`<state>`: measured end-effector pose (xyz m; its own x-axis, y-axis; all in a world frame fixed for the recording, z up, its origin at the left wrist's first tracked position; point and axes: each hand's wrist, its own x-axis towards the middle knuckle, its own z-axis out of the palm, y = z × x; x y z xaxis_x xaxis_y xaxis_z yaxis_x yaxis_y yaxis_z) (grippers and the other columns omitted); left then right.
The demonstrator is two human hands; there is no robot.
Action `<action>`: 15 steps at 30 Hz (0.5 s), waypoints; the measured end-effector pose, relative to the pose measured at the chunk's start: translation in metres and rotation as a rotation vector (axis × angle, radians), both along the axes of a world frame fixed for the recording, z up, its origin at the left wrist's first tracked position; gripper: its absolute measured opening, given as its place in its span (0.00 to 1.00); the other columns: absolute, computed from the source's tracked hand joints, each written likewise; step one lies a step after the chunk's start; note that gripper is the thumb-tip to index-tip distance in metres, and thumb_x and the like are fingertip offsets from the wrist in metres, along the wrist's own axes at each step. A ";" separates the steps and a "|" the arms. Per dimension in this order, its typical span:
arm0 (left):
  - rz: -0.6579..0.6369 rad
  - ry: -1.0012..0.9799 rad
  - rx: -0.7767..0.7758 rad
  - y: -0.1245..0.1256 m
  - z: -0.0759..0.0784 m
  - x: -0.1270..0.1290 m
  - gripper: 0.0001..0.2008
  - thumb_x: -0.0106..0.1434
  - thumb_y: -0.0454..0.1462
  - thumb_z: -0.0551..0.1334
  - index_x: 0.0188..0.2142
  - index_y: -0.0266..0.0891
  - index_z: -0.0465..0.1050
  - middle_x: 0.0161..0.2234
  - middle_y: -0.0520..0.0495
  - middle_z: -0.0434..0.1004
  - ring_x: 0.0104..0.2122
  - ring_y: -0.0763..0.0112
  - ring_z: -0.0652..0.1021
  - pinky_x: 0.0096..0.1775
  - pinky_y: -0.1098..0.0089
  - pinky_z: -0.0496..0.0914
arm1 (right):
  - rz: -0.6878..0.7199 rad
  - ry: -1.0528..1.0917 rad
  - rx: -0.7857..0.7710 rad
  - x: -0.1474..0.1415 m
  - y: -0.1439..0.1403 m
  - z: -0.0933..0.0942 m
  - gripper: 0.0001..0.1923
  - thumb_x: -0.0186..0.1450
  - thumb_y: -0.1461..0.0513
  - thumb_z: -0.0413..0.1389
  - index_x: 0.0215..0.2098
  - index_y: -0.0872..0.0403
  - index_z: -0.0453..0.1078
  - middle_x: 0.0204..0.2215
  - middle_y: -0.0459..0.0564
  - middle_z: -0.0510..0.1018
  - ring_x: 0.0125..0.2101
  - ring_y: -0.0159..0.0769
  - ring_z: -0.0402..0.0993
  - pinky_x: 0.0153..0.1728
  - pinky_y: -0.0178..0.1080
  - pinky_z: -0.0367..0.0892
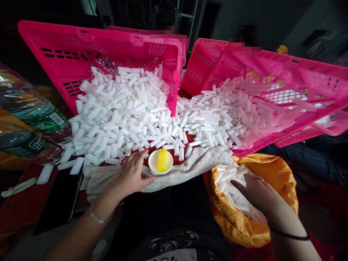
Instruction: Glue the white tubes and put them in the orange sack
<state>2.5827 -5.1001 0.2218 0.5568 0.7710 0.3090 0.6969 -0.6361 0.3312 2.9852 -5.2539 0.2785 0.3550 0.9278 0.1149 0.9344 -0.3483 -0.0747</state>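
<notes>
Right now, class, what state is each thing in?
Bowl, upright, yellow piece inside
Orange sack, open, white tubes inside
Left pink basket, tipped
Right pink basket, tipped
Towel, bunched
Phone, screen dark
Left hand, open, beside bowl
Right hand, over tubes, grip unclear

Has the left hand (133, 173) spread at the left rim of a small white bowl (152, 162), with a yellow block (162, 161) in it. Reaches with the right hand (257, 190) into an orange sack (284, 174) at near right, over white tubes (235, 174) — cannot tell whether gripping any. Wears a pale bracelet (97, 216) on the left wrist, a dark band (288, 235) on the right. Shows a grey towel (209, 159) along the near edge of the red surface (23, 204). Farther off, shows two tilted pink baskets, left (152, 45) and right (307, 69), each with a heap of similar tubes (122, 105). At left, shows two green-labelled bottles (50, 117) — and, nearer, a dark phone (58, 199).
</notes>
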 end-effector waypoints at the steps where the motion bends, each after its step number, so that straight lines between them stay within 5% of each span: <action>1: -0.006 0.011 -0.057 0.007 -0.001 0.003 0.46 0.56 0.51 0.68 0.67 0.38 0.51 0.62 0.31 0.64 0.62 0.38 0.65 0.59 0.43 0.61 | 0.056 -0.017 0.022 -0.014 0.011 0.002 0.21 0.66 0.50 0.53 0.41 0.60 0.75 0.35 0.63 0.80 0.35 0.52 0.78 0.36 0.48 0.72; 3: -0.017 0.020 -0.148 0.016 -0.001 0.012 0.48 0.54 0.52 0.69 0.67 0.38 0.51 0.64 0.31 0.62 0.63 0.38 0.62 0.60 0.41 0.59 | 0.224 -0.022 0.095 -0.058 0.041 0.011 0.22 0.70 0.54 0.49 0.54 0.60 0.71 0.48 0.65 0.77 0.43 0.50 0.78 0.44 0.48 0.72; 6: -0.044 0.003 -0.194 0.021 0.002 0.026 0.50 0.51 0.54 0.71 0.66 0.40 0.52 0.63 0.33 0.63 0.63 0.39 0.63 0.60 0.42 0.58 | 0.585 -0.026 0.162 -0.133 0.096 0.031 0.22 0.72 0.62 0.45 0.62 0.57 0.64 0.55 0.63 0.73 0.47 0.44 0.76 0.48 0.45 0.71; 8: -0.051 -0.004 -0.199 0.021 0.004 0.030 0.51 0.49 0.53 0.72 0.65 0.40 0.53 0.62 0.34 0.65 0.61 0.40 0.65 0.59 0.42 0.58 | 0.731 -0.154 0.058 -0.169 0.129 0.044 0.21 0.71 0.66 0.46 0.61 0.57 0.66 0.53 0.63 0.74 0.46 0.46 0.76 0.47 0.46 0.70; 12: -0.025 -0.020 -0.211 0.020 0.002 0.033 0.51 0.47 0.51 0.74 0.65 0.39 0.54 0.62 0.34 0.65 0.60 0.40 0.65 0.59 0.42 0.58 | 0.801 -0.370 -0.250 -0.204 0.165 0.055 0.16 0.69 0.70 0.47 0.46 0.61 0.75 0.41 0.63 0.79 0.42 0.50 0.77 0.39 0.45 0.71; 15: -0.023 -0.049 -0.245 0.021 0.000 0.035 0.53 0.46 0.52 0.74 0.65 0.38 0.54 0.64 0.32 0.62 0.62 0.39 0.63 0.60 0.43 0.56 | 0.803 -0.415 -0.277 -0.211 0.172 0.049 0.16 0.67 0.71 0.46 0.43 0.63 0.76 0.41 0.66 0.79 0.44 0.52 0.76 0.39 0.45 0.70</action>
